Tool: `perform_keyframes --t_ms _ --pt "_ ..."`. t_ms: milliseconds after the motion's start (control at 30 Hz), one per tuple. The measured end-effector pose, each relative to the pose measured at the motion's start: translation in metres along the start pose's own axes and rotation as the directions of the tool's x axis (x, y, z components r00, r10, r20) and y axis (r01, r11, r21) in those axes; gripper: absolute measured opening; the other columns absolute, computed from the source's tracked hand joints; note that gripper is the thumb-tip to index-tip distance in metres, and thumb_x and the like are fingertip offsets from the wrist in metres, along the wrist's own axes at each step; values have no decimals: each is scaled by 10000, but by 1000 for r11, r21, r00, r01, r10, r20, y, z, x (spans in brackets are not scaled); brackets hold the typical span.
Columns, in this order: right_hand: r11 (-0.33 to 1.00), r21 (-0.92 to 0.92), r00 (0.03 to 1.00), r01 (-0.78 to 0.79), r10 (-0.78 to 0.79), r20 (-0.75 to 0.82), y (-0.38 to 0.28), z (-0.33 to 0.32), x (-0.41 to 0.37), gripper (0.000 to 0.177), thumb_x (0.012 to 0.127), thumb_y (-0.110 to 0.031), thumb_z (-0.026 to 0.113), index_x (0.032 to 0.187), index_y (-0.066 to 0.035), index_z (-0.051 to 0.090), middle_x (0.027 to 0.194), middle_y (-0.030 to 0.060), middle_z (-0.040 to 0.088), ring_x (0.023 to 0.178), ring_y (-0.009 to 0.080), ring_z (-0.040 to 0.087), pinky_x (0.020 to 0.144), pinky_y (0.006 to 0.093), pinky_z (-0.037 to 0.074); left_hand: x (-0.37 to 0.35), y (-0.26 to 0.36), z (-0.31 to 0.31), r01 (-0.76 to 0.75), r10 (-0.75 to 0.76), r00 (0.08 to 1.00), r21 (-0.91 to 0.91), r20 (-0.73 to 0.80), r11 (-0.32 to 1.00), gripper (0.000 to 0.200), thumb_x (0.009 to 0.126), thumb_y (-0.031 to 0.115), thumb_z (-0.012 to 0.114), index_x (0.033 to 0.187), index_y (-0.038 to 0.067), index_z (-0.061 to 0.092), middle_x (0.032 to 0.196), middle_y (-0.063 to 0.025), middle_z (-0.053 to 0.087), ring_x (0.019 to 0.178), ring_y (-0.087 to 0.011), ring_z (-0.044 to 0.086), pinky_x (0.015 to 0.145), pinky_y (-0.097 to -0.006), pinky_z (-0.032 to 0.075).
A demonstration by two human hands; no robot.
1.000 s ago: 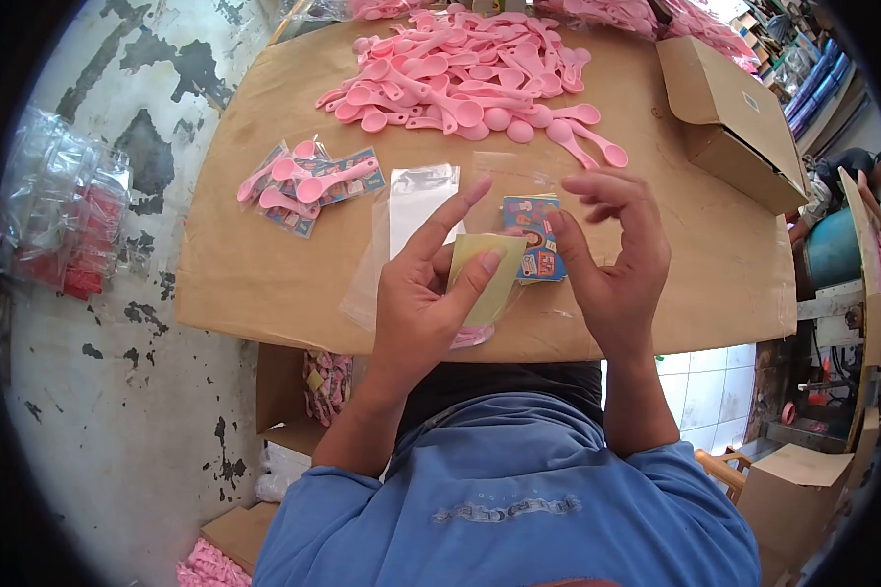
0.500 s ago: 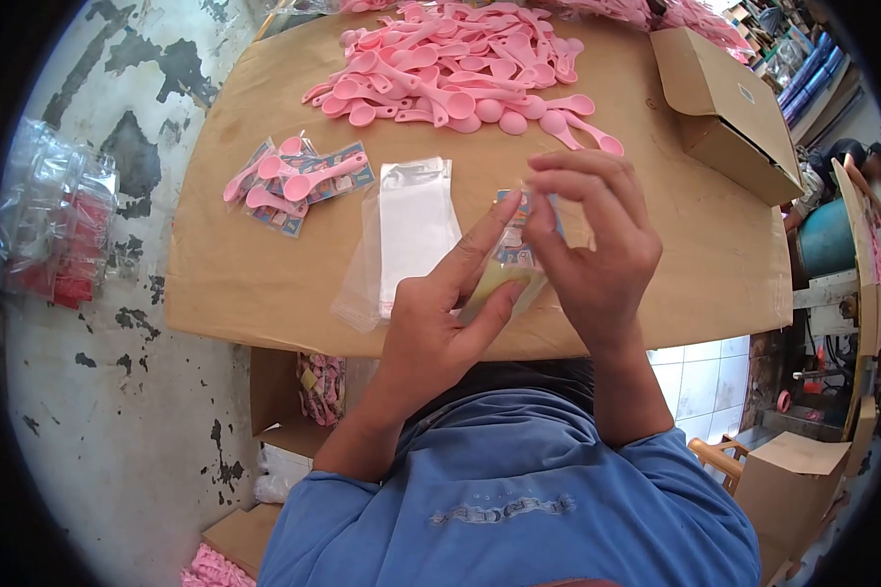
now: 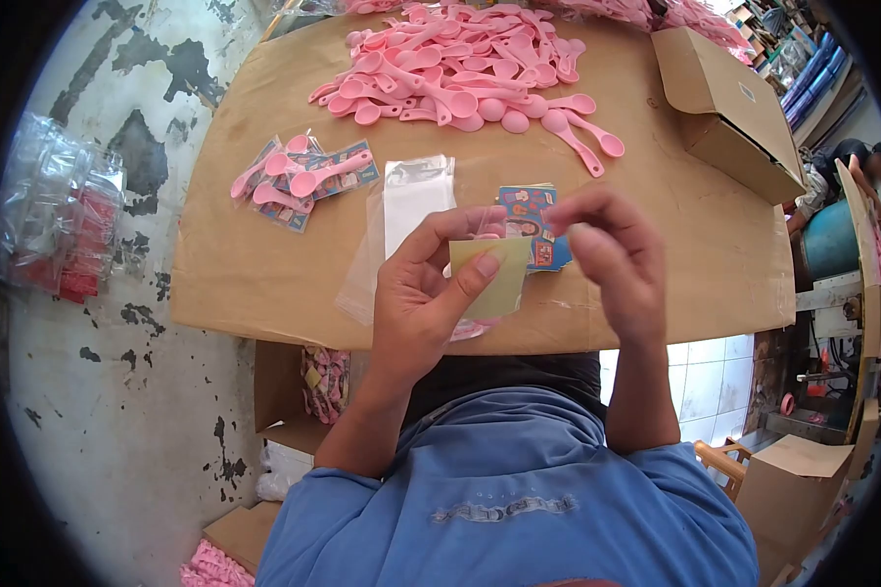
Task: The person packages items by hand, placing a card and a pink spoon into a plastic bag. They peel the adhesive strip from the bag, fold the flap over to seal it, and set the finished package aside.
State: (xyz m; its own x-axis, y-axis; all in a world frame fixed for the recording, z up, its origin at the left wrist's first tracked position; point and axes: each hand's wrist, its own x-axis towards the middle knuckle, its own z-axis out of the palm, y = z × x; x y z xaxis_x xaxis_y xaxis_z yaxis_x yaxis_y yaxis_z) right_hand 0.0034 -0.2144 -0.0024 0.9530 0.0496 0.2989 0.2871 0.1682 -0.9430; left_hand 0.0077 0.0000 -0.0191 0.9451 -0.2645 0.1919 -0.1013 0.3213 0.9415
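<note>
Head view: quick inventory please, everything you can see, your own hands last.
pink spoons: large loose pile, pink, far end of table
packed spoons: few packets, pink, table left
clear bags: small stack, transparent, table centre
printed cards: small stack, blue, right of the bags
yellow card: one, pale yellow, in the left hand
cardboard box: one, brown, table's far right
table: one, brown covering, centre
wrapped bundles: several, clear and red, floor left
other person: one, right edge
left hand: fingers pinch the yellow card
right hand: fingers pinched over the printed cards, contents unclear
</note>
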Motion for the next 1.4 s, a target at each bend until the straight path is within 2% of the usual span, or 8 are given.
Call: perform_keyframes --t_ms 100,400,633,733,933,1067,1200,1400 --pt "993 -116 997 -27 36 72 13 20 1 169 996 -74 663 1134 21 685 981 25 685 830 30 607 645 184 466 2 1 0 -5 6 1000 -50 22 999 355 1012 68 659 1342 -42 583 1313 -152 648 1166 -157 631 931 -304 570" --pt "982 138 989 -127 115 88 13 18 9 132 1008 -35 659 1124 5 708 978 24 687 899 76 634 779 240 503 2 12 -11 18 -12 995 65 -97 998 240 1006 33 666 1231 -49 669 1056 -141 763 946 -131 715 832 -263 571" --pt "990 -81 974 115 -97 206 9 7 13 183 911 80 611 967 -1 765 903 72 653 778 115 579 698 273 452 1 1 -25 -136 137 990 36 -26 990 90 996 -18 648 1083 -31 666 969 -92 738 873 -83 685 793 -240 558" --pt "976 -123 961 178 -145 237 2 3 12 187 889 63 611 932 -15 776 875 57 636 735 89 547 648 254 419 2 9 -19 -51 49 999 -160 -19 986 84 978 -32 654 1061 -21 652 946 -75 712 835 -77 672 780 -237 554" --pt "960 -210 962 185 -133 237 4 5 4 198 867 48 730 1048 -32 726 895 32 640 745 43 539 626 212 396 -2 5 -10 4 -5 1000 -40 -19 999 427 934 -10 735 1315 -2 542 1082 -135 753 897 -101 701 750 -225 552" --pt "984 -37 980 175 -170 103 6 18 -2 343 884 38 761 1202 -10 640 971 27 646 814 39 566 676 204 429 -2 16 -10 53 -52 990 3 133 999 618 946 13 734 1497 15 454 1208 -138 747 1001 -104 710 760 -236 567" --pt "983 13 975 182 -182 128 5 18 0 374 904 43 738 1254 9 613 1024 46 660 874 65 597 735 216 453 -3 19 -14 3 -21 988 112 155 994 369 979 29 691 1341 -10 631 1179 -115 753 976 -134 726 806 -259 581" --pt "978 -19 978 206 -205 43 7 13 10 354 906 20 709 1249 26 625 1062 79 680 972 119 635 814 261 464 1 25 -23 -89 57 992 302 112 949 281 947 -29 692 1215 -106 653 1172 -174 726 1015 -165 710 879 -287 576"
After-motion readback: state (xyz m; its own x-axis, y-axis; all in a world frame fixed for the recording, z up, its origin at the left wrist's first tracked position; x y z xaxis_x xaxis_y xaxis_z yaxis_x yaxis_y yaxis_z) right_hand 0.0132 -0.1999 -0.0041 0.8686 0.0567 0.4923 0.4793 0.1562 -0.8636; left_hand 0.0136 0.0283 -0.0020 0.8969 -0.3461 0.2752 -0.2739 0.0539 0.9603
